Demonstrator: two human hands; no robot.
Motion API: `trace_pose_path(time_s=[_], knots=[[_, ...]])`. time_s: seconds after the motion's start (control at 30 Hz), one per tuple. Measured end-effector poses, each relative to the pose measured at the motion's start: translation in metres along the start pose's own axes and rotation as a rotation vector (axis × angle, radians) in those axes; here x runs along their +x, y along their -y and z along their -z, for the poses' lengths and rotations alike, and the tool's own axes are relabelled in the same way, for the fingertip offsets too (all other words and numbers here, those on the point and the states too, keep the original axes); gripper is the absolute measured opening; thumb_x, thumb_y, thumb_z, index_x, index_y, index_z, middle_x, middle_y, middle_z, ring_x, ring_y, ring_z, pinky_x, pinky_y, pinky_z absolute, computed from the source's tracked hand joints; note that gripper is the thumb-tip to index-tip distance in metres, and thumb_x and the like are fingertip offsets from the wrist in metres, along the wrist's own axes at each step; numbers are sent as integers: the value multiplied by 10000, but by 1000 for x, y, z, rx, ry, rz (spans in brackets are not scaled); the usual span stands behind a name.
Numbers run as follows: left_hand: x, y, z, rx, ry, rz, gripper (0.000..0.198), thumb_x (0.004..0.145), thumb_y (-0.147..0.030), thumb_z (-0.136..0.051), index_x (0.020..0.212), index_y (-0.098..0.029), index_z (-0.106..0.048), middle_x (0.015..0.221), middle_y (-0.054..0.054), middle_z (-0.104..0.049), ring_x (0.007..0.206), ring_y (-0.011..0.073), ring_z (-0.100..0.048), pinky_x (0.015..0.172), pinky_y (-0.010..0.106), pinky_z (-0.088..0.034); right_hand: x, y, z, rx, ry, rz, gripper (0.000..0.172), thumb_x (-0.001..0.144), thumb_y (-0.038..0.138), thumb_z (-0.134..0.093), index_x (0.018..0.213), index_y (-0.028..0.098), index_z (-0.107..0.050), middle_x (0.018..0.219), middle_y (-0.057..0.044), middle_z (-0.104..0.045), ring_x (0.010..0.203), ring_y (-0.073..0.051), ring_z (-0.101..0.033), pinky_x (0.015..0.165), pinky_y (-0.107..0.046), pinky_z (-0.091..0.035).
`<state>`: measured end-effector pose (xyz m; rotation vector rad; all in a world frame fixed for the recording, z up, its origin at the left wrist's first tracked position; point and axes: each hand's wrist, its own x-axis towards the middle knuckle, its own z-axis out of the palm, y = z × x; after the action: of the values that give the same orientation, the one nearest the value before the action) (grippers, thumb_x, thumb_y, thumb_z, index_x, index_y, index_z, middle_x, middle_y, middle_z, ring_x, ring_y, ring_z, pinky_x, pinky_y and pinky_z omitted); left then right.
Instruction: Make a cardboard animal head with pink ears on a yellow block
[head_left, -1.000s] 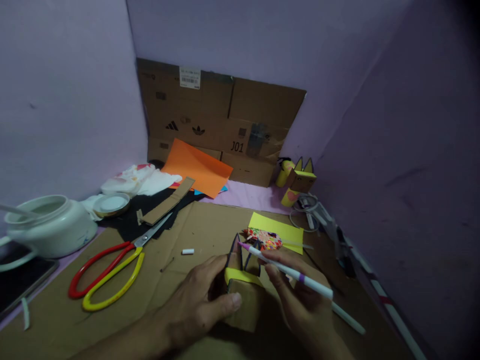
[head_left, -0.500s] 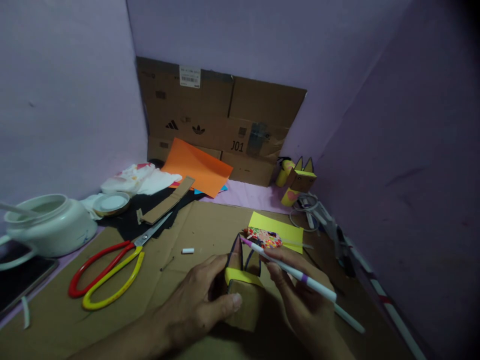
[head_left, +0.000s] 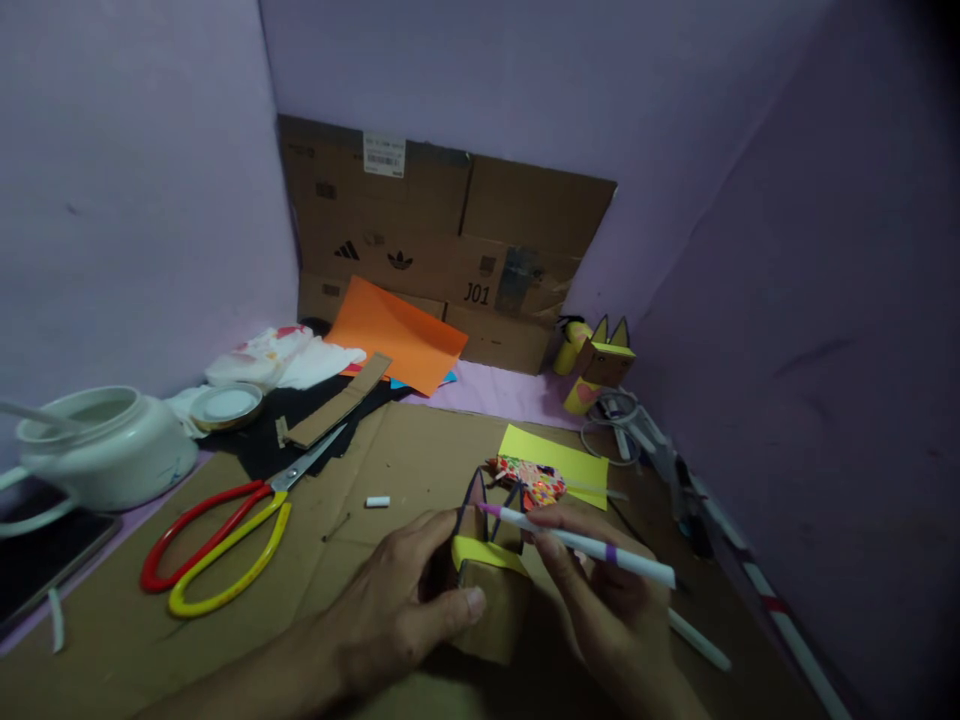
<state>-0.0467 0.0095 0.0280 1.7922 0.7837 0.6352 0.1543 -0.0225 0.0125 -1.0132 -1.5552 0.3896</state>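
A small cardboard box [head_left: 491, 610] with a yellow strip and two dark-outlined pointed ears stands low in the middle of the head view. My left hand [head_left: 405, 590] is closed around its left side, thumb across the front. Between the thumb and fingers of my right hand [head_left: 600, 600] is a white felt-tip pen [head_left: 592, 548] with a purple band. Its purple tip lies at the left ear [head_left: 471, 510], whose inside looks pinkish. My right hand partly hides the other ear.
Red-and-yellow scissors [head_left: 240, 530] lie left on the cardboard sheet [head_left: 352, 590]. A white pot [head_left: 105, 445] stands far left. Beyond my hands are a yellow sheet [head_left: 585, 470] and a floral-patterned item [head_left: 536, 480]. An eared cardboard figure [head_left: 604, 360] stands back right; a white stick [head_left: 699, 640] lies right.
The pen tip has moved down from near the top of the left ear to its middle, and my right hand has lowered slightly. My left hand keeps its hold on the box.
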Motion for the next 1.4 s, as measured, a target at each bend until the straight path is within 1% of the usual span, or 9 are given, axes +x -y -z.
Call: trace_pose_path(time_s=[0.13, 0.3, 0.5, 0.7, 0.83, 0.9, 1.07, 1.27, 1.4], knots=[[0, 1, 0, -12, 3, -26, 443, 808, -337, -584, 1235, -228, -551, 1171, 50, -618, 1048, 265, -557, 921, 355, -442, 0, -3, 1, -24, -1, 16, 211, 836, 134, -641, 970, 283, -705, 832, -20, -756, 752, -187, -711, 637, -260, -554], [-1, -3, 0, 25, -9, 59, 335, 801, -357, -588, 1097, -200, -598, 1055, 48, -641, 959, 254, -573, 855, 341, -473, -1, -4, 4, -116, 7, 30, 105, 808, 189, -674, 883, 251, -713, 747, -19, -732, 657, -181, -688, 596, -260, -553], [-2, -9, 2, -18, 4, 9, 466, 804, -287, -596, 1265, -231, -555, 1245, 59, -610, 1097, 270, -542, 970, 379, -431, -1, -5, 3, -61, 0, 27, 185, 839, 168, -641, 962, 289, -708, 821, -18, -760, 759, -195, -718, 655, -271, -572], [-1, -2, 0, 11, -29, 31, 398, 777, -339, -608, 1155, -217, -600, 1126, 50, -643, 1008, 266, -578, 893, 347, -462, -11, -17, 7, -159, -10, -11, 100, 809, 253, -689, 896, 266, -737, 800, -43, -758, 720, -220, -724, 618, -294, -580], [-1, -3, 0, -12, -12, -6, 443, 791, -328, -594, 1223, -231, -574, 1201, 51, -620, 1070, 263, -553, 952, 355, -428, -5, -8, 4, -119, -12, 51, 161, 826, 197, -665, 951, 281, -722, 825, -31, -769, 750, -204, -729, 656, -281, -585], [-2, -5, 0, 8, -16, 12, 418, 785, -323, -597, 1192, -228, -587, 1167, 48, -630, 1049, 260, -552, 933, 351, -434, -2, -5, 3, -118, -17, 50, 168, 827, 188, -660, 950, 287, -719, 805, -21, -768, 731, -194, -726, 662, -278, -585], [-3, -7, 0, 90, -33, 71, 301, 774, -339, -590, 1038, -197, -618, 1019, 36, -642, 916, 235, -551, 830, 325, -456, -3, -3, 3, -140, -24, 41, 80, 792, 224, -694, 851, 253, -740, 731, -37, -755, 640, -203, -709, 589, -289, -587], [-3, -9, 1, 51, -25, 36, 348, 785, -313, -600, 1120, -217, -603, 1071, 32, -630, 946, 230, -550, 849, 327, -438, -3, -1, 2, -92, 6, 31, 188, 807, 158, -664, 944, 270, -729, 800, -31, -770, 709, -208, -724, 650, -296, -587], [-3, -8, 1, 67, -28, 58, 294, 771, -280, -623, 1054, -200, -611, 1021, 28, -625, 927, 226, -550, 821, 316, -438, -5, -1, 2, -107, 25, 24, 149, 799, 181, -681, 903, 278, -725, 753, -9, -750, 653, -179, -704, 606, -257, -573]])
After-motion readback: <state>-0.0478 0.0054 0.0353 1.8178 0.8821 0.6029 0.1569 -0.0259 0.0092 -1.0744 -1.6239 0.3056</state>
